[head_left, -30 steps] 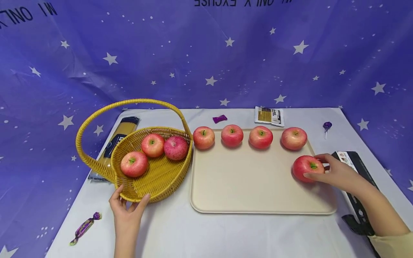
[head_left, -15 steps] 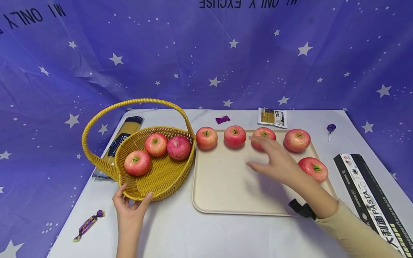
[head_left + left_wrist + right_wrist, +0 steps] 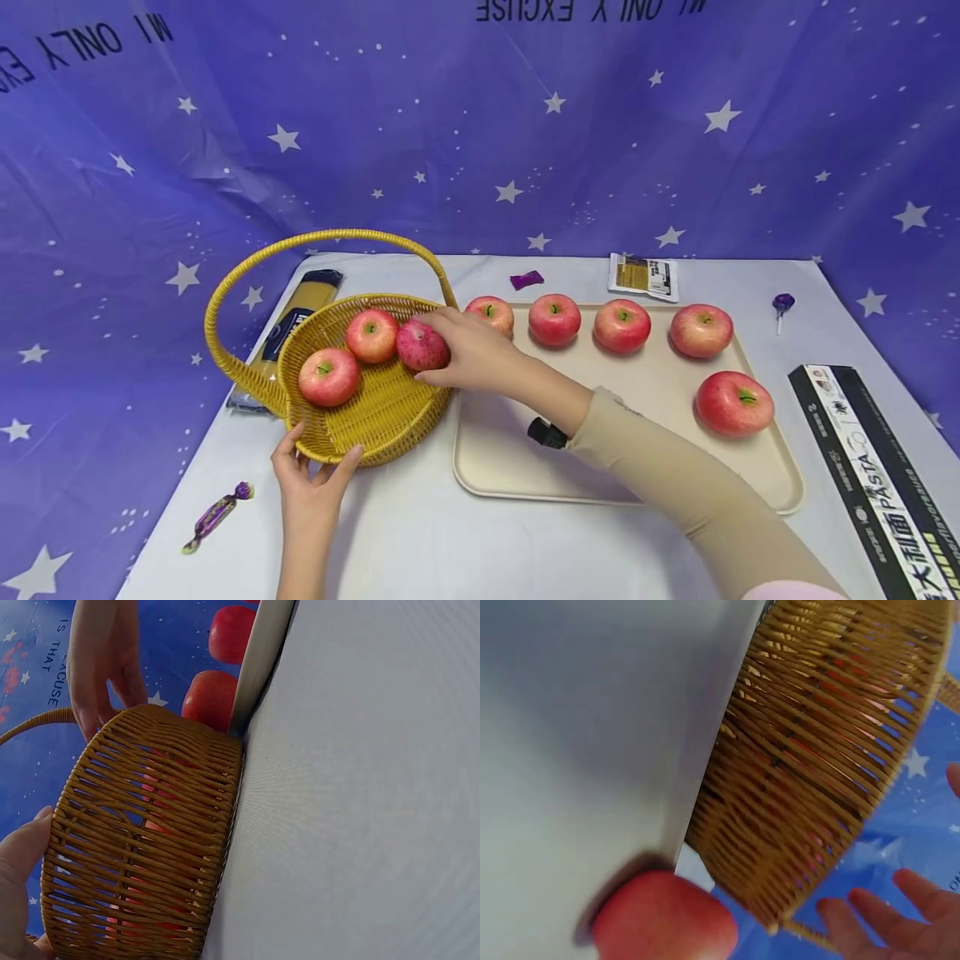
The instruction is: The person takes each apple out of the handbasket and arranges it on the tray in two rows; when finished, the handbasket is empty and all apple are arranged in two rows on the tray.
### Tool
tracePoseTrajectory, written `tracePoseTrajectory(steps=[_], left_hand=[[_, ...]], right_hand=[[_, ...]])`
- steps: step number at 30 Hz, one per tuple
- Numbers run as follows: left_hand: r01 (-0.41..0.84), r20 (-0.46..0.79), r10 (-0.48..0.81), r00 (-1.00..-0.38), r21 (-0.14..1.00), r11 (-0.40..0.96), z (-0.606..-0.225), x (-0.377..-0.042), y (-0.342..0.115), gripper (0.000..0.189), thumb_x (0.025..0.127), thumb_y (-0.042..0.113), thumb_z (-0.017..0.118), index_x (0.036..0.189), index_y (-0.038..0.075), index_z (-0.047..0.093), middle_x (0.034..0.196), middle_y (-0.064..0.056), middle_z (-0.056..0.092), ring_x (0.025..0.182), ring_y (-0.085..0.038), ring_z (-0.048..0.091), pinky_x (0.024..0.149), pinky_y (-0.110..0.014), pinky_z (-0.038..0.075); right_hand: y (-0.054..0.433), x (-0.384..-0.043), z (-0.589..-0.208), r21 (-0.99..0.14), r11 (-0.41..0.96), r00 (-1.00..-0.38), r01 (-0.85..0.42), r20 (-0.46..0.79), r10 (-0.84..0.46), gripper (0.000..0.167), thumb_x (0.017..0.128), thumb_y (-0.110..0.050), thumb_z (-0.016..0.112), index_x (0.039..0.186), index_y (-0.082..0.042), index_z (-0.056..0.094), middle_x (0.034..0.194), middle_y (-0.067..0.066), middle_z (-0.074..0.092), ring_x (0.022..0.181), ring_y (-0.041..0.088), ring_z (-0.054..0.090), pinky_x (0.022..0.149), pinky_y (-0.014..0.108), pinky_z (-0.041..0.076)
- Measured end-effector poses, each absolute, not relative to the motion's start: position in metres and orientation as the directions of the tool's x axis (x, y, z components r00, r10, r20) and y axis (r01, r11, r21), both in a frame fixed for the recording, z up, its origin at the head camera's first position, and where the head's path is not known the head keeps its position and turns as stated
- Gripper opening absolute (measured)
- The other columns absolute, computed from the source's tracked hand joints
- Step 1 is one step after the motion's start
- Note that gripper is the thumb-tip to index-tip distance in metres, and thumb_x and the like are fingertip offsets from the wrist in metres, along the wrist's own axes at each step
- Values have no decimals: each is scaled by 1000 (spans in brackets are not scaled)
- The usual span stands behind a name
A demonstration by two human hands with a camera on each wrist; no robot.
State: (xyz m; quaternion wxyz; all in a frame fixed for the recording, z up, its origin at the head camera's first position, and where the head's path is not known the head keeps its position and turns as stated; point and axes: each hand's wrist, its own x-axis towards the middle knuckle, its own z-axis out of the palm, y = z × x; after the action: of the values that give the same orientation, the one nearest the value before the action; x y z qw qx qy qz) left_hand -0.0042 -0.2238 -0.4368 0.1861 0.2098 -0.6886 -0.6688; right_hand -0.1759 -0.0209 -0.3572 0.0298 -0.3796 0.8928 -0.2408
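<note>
A yellow wicker basket (image 3: 390, 437) with a tall hoop handle stands at left. Two red apples (image 3: 330, 377) and a darker, speckled red fruit (image 3: 422, 346) lie inside it. My left hand (image 3: 311, 492) holds the basket's near rim, thumb and fingers spread along it. Over the basket's right side, my right hand (image 3: 480, 350) has its fingers and thumb about the speckled fruit. The right wrist view shows that hand's fingers (image 3: 877, 919) spread apart, with no fruit visible between them. Several apples (image 3: 622, 325) line the back of a beige tray (image 3: 570, 487); another apple (image 3: 735, 404) sits at its right.
A pasta pack (image 3: 300, 308) lies behind the basket. A wrapped candy (image 3: 217, 518) is at front left. Behind the tray are a small purple candy (image 3: 527, 280) and a white sachet (image 3: 643, 277). A lollipop (image 3: 782, 304) and a long black pasta box (image 3: 870, 475) lie at right.
My right hand has let go of the apple at the tray's right and swept left across the tray to the speckled fruit in the basket. The left hand stays on the rim.
</note>
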Motion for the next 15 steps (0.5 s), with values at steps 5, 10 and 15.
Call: tracePoseTrajectory(steps=[5, 10, 15], left_hand=[[-48, -22, -541, -841, 998, 35, -438, -4, -224, 83, 83, -2, 73, 144, 8, 19, 152, -15, 15, 136, -38, 26, 83, -5, 42], [-53, -23, -544, -839, 998, 41, -438, -4, -225, 83, 83, -2, 74, 145, 10, 20, 152, -12, 15, 137, -36, 26, 86, -6, 43], [-40, -13, -537, -843, 998, 39, -438, -5, -226, 82, 83, -3, 73, 144, 9, 20, 152, -13, 15, 137, -37, 25, 86, -7, 43]], right_hand=[[-51, -184, -363, -337, 690, -734, -640, 4, -679, 81, 78, -53, 73, 143, -13, 44, 137, 10, 49, 118, 31, 50, 101, 41, 43], [-70, -185, -372, -289, 732, -749, -616, -71, -659, 81, 77, -55, 73, 141, -13, 46, 130, 9, 54, 114, 28, 54, 95, 40, 48], [-81, -184, -382, -300, 739, -747, -603, -113, -655, 84, 74, -58, 74, 140, -14, 46, 126, 7, 57, 109, 22, 58, 84, 41, 53]])
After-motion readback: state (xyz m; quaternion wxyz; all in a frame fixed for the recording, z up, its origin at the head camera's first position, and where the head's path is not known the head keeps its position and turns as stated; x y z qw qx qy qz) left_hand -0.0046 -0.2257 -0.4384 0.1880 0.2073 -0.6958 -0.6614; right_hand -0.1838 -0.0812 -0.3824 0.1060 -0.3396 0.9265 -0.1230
